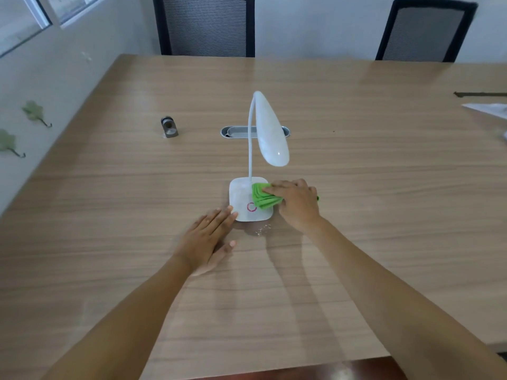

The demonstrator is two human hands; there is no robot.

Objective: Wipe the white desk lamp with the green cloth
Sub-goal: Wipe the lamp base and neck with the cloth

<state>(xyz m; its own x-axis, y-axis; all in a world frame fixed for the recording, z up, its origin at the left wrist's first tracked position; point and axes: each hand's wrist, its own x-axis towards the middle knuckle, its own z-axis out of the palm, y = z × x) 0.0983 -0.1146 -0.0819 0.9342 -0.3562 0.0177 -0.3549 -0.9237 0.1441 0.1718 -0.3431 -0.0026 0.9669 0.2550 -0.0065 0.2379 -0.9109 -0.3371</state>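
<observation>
The white desk lamp stands in the middle of the wooden table, its thin curved neck rising from a square base with a pink ring on it. My right hand presses the folded green cloth onto the right side of that base. My left hand lies flat on the table with fingers apart, its fingertips touching the base's front left corner.
A small grey metal object stands to the left of the lamp. A grey cable grommet is set in the table behind the neck. Two black mesh chairs stand at the far edge. Papers lie at the right edge.
</observation>
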